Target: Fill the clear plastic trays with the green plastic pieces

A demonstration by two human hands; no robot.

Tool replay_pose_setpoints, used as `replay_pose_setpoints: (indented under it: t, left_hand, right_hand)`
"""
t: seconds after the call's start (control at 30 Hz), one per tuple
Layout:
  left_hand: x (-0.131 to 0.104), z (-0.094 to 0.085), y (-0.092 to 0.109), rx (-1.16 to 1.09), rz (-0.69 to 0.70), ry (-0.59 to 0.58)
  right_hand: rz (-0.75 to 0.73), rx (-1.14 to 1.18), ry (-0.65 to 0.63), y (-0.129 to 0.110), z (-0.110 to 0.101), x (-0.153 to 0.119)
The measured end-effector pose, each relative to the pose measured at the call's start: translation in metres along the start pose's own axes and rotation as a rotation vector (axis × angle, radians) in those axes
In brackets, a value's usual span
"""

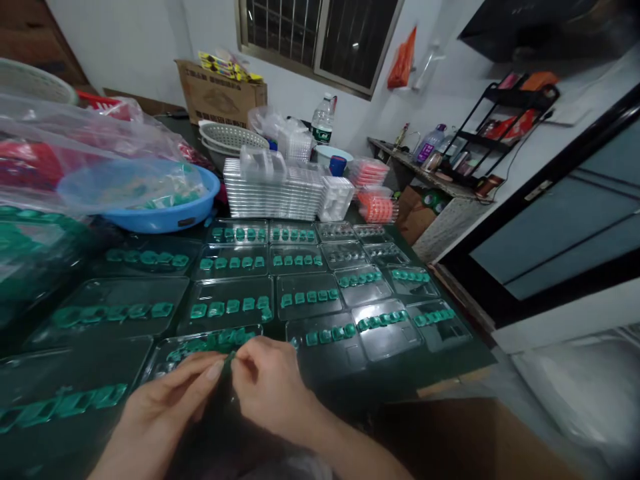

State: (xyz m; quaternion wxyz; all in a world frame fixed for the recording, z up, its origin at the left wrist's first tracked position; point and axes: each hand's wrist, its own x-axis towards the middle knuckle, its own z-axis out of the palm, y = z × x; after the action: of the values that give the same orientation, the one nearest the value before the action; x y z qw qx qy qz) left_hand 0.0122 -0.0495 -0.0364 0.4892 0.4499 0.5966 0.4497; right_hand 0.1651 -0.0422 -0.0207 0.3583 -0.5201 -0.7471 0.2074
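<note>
Near the front of the dark table, my left hand and my right hand meet, fingertips almost touching. Both pinch a small green piece between thumb and forefinger; its shape is mostly hidden. Just beyond them lies a clear plastic tray holding a loose heap of green pieces. Rows of similar clear trays cover the table, most with a line of small green translucent pieces across the middle. A few trays at the back right hold colourless pieces.
A blue basin and plastic bags stand at the left. Behind the trays are stacked clear containers, a colander, a cardboard box and pink-orange stacks. A brown box is at the lower right.
</note>
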Motion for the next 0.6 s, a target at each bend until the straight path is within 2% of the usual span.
replay_pose_setpoints:
  t: [0.07, 0.13, 0.27, 0.33, 0.6]
  left_hand:
    - [-0.002, 0.002, 0.000, -0.034, -0.051, -0.060]
    - [-0.004, 0.005, 0.000, -0.066, -0.068, -0.073]
    - [-0.012, 0.013, 0.004, -0.025, 0.137, -0.008]
    - [-0.016, 0.016, 0.007, -0.009, 0.182, 0.019]
    - [-0.019, 0.012, 0.018, -0.211, 0.092, -0.112]
  right_hand:
    - [-0.004, 0.014, -0.007, 0.002, 0.000, 0.000]
    - [-0.002, 0.048, -0.022, 0.003, 0.000, -0.002]
    - [0.045, 0.110, -0.022, 0.004, -0.001, -0.008]
    - [0.063, 0.141, -0.029, 0.004, -0.003, -0.010]
    - [0.075, 0.144, -0.044, 0.003, -0.003, -0.013]
